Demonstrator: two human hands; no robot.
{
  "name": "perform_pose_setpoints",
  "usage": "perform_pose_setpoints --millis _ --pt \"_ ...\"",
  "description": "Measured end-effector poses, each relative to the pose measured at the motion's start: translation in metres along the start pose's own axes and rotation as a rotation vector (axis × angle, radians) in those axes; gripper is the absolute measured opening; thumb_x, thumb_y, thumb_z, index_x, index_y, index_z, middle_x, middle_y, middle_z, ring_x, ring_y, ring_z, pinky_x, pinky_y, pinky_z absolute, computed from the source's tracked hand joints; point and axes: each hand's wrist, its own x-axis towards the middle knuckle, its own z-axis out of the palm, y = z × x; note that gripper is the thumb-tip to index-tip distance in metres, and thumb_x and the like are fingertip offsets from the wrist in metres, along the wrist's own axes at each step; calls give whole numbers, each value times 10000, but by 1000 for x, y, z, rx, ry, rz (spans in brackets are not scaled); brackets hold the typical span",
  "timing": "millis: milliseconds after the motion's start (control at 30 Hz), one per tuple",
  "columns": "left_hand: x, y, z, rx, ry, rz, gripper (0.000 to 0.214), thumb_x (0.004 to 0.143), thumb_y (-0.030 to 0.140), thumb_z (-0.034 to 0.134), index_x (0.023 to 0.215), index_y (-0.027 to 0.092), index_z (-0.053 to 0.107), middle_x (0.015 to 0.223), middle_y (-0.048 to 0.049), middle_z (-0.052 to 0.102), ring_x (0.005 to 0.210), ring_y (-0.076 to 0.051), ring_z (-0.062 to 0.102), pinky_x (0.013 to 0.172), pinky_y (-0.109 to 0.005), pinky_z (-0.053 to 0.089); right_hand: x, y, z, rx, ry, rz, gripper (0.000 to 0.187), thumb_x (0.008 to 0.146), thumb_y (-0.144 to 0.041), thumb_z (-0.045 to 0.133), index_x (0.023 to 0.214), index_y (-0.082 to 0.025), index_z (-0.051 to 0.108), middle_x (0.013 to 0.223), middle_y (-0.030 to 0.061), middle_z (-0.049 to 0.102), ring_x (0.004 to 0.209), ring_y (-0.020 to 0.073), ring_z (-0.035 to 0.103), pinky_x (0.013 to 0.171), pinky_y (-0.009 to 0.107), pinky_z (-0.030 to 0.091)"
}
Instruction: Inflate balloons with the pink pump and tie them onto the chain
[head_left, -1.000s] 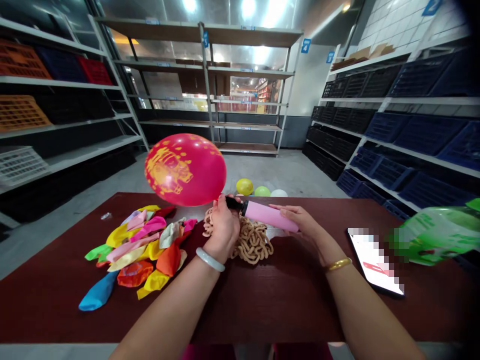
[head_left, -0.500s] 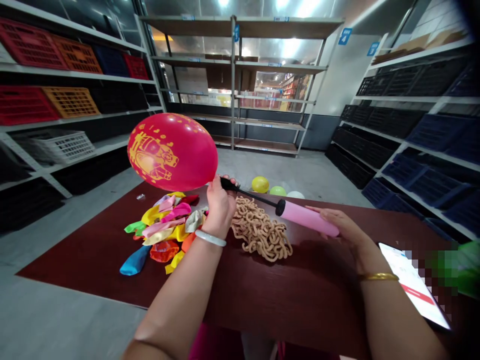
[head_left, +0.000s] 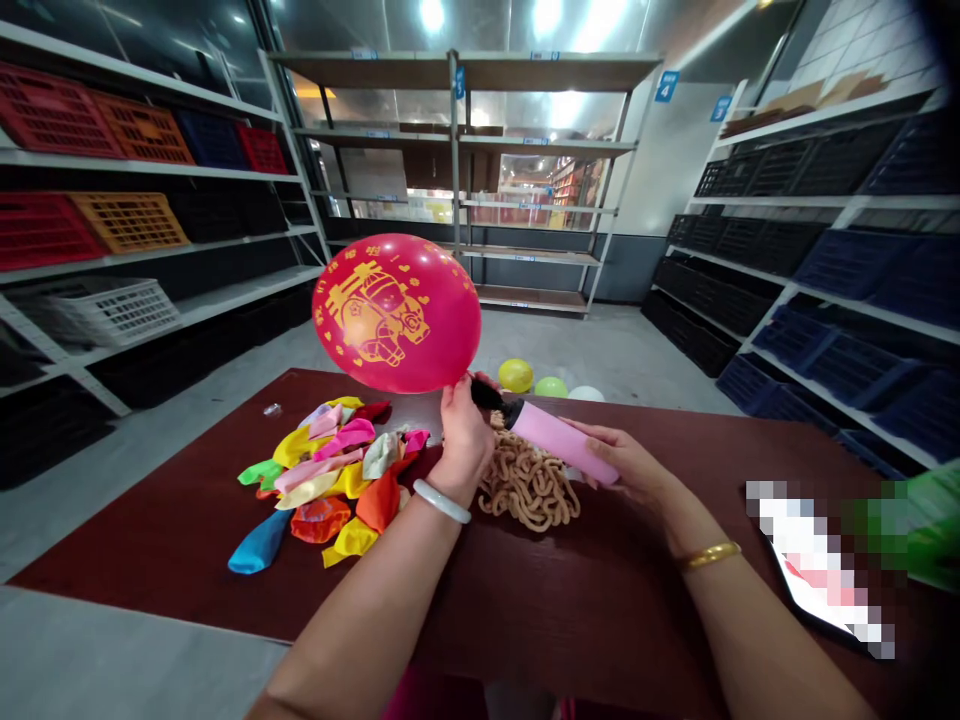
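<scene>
A large inflated red balloon (head_left: 397, 315) with yellow print stands out to the upper left of my left hand (head_left: 466, 430). That hand is closed around the balloon's neck and the black nozzle end of a balloon pump (head_left: 564, 440). My right hand (head_left: 631, 468) wraps around the rear of the pump's pink barrel, which sits close against the black end. Beneath the pump lies a heap of light brown, cord-like strands (head_left: 531, 490). Left of my left wrist, several limp balloons (head_left: 345, 438) in mixed colours are spread on the dark red table (head_left: 165, 510).
On the right of the table are a phone-like device (head_left: 821, 575), partly pixelated, and a green object (head_left: 934, 520). Beyond the far edge show yellow (head_left: 516, 376), green and white balloons. Shelves with crates (head_left: 135, 222) flank both sides; a metal rack (head_left: 454, 180) stands behind.
My right hand has pushed the pump barrel left toward my left hand, so the thin black rod no longer shows. The red balloon and my left hand have shifted right in the view.
</scene>
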Motion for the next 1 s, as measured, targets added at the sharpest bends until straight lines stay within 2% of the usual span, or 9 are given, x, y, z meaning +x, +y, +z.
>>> perform_pose_setpoints --millis 133,267,400,500,667,833,933,1000 --pt "23 15 -9 54 53 133 181 768 287 645 793 192 493 637 28 584 549 -117 587 601 -266 473 -2 -1 -4 -42 17 -4 762 802 -516 725 1451 -190 499 810 90 708 480 117 561 363 197 270" --pt "32 20 -15 80 -17 42 211 773 332 647 772 188 492 623 -8 633 570 -151 640 629 -297 509 -5 -4 -9 -55 36 -13 714 815 -499 716 1437 -208 519 833 88 702 493 105 549 372 195 273" --pt "31 17 -17 101 -64 -11 238 791 374 647 772 186 503 678 -53 691 660 -192 701 749 -380 548 -11 -11 -16 -88 2 -24 701 830 -487 711 1444 -216 510 893 92 701 530 101 543 406 199 306" --pt "28 15 -16 130 -92 -46 237 787 368 655 768 181 511 713 -78 711 694 -216 715 751 -401 553 -15 -16 -21 -113 -1 -30 681 830 -481 713 1425 -203 533 921 90 702 567 107 553 446 204 356" --pt "18 7 -10 141 -147 -21 253 751 377 690 736 176 537 664 -57 688 668 -207 699 762 -404 553 -21 -21 -29 -134 38 -18 666 802 -470 742 1384 -194 574 1026 95 709 647 121 588 558 228 462" --pt "16 4 -6 220 -96 35 242 705 360 714 771 161 592 711 -71 707 751 -212 713 822 -367 535 -33 -31 -50 -195 106 1 637 772 -469 766 1331 -198 626 1153 101 701 727 145 624 626 251 497" --pt "19 10 -8 262 -77 40 211 741 343 660 699 179 533 674 -47 686 814 -217 728 841 -345 520 -43 -33 -66 -239 154 -3 605 778 -484 753 1297 -190 655 1186 108 698 835 191 652 706 281 513" --pt "19 14 -10 319 -69 34 205 770 329 603 668 188 494 639 -37 671 791 -209 729 784 -309 514 -47 -31 -75 -291 184 34 574 778 -496 745 1255 -183 684 1175 110 706 911 234 657 757 313 517"
